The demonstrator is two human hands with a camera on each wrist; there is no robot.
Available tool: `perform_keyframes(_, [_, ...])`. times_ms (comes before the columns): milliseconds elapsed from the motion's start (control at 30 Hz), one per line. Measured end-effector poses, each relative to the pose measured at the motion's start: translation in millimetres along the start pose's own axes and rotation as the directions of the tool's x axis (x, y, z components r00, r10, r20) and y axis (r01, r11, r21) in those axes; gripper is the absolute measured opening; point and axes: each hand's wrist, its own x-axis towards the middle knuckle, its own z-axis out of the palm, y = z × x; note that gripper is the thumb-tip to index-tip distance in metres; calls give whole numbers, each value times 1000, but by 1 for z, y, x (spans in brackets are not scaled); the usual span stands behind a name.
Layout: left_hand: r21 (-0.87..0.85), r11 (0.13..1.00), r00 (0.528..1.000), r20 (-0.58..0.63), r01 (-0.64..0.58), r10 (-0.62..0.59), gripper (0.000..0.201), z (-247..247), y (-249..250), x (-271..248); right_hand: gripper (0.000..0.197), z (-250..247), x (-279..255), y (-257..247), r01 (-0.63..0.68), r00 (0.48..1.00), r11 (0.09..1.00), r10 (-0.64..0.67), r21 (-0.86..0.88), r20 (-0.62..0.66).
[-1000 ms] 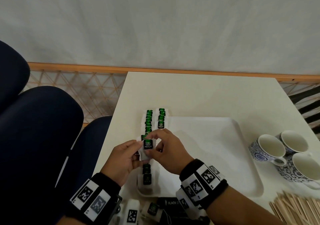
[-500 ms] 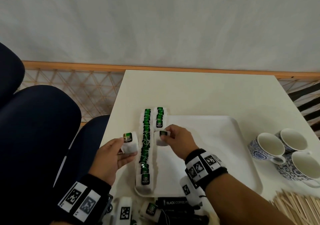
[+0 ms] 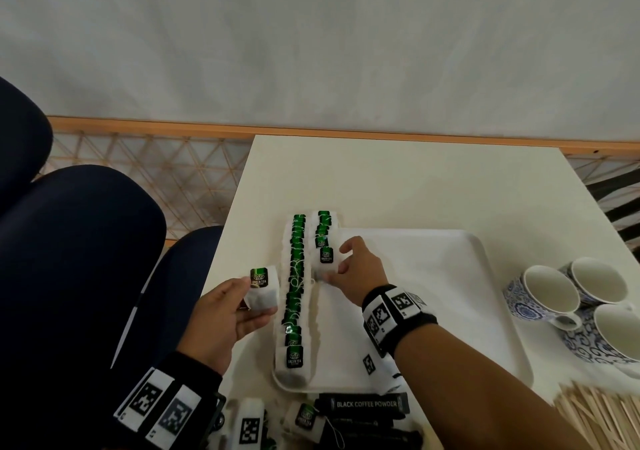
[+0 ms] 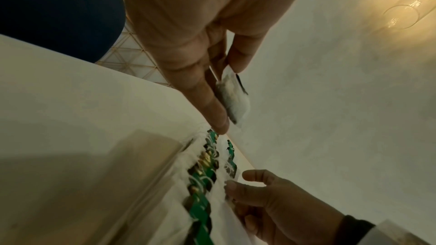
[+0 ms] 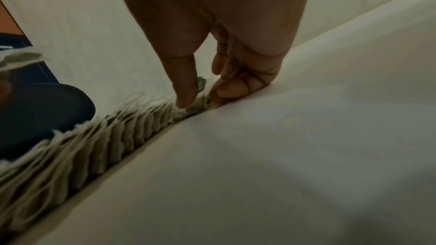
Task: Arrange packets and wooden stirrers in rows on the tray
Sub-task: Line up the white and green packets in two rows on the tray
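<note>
trouble here would mostly come from how tightly that first row (image 3: 294,287) of green tea bags is packed along the tray's (image 3: 450,311) left edge, each one overlapping the next, strings looping all over. from my remote seat i'd say the right hand (image 3: 356,273) could easily snag a string or nudge the neighbours while it sets its tea bag (image 3: 325,262) at the near end of the short second row (image 3: 323,231), which sits just beside the first. that hand is pinching the bag between thumb and fingers, low on the tray. the left hand (image 3: 221,314) is grasping another tea bag (image 3: 263,290), held up off the table to the left of the tray, thumb on the front, so if it drifts in too soon the two hands crowd the same gap. also both rows seem to poke past the tray's far rim, so a push could slide bags off onto the table (image 3: 415,179). hard to make out: the right wrist view is dim and the bag is mostly buried under fingers, so i can't tell whether it's lying flat yet. the stirrers (image 3: 595,418) are cut off at the bottom right, and the coffee packets (image 3: 363,406) and loose bags near me are half hidden by wrist gear. cups (image 3: 581,304) sit well clear on the right.
</note>
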Motion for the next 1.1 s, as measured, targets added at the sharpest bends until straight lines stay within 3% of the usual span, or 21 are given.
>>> perform_keyframes(200, [15,1000,1000,12,8,-8,22,2,-3,-2,36,11,5,-1,-30,998,999,28,-44,-59])
perform_keyframes(467, [42,999,1000,5,12,-12,22,2,-4,-2,34,17,11,-1,-66,994,997,61,-47,-95])
perform_keyframes(633, [75,997,1000,22,12,-14,20,5,-2,-3,35,13,-4,-11,67,993,998,-65,13,-103])
perform_keyframes(733, [101,995,999,41,3,-7,22,8,-1,-5,38,11,-24,-26,185,975,974,-198,131,95])
perform_keyframes(800, [143,990,998,67,-1,-9,24,12,-2,-7,35,13,-34,-30,211,930,966,-246,153,272])
perform_keyframes(867, [179,984,996,91,-6,-10,25,17,-4,-9,28,16,-37,-28,251,901,959,-282,134,329])
perform_keyframes(933, [204,979,995,99,-13,-8,24,20,-4,-10,28,16,-35,-24,259,913,961,-275,95,300])
perform_keyframes(1100, [233,972,998,53,1,-13,21,12,-5,-8,41,4,-21,-12,160,986,979,-154,-124,58])
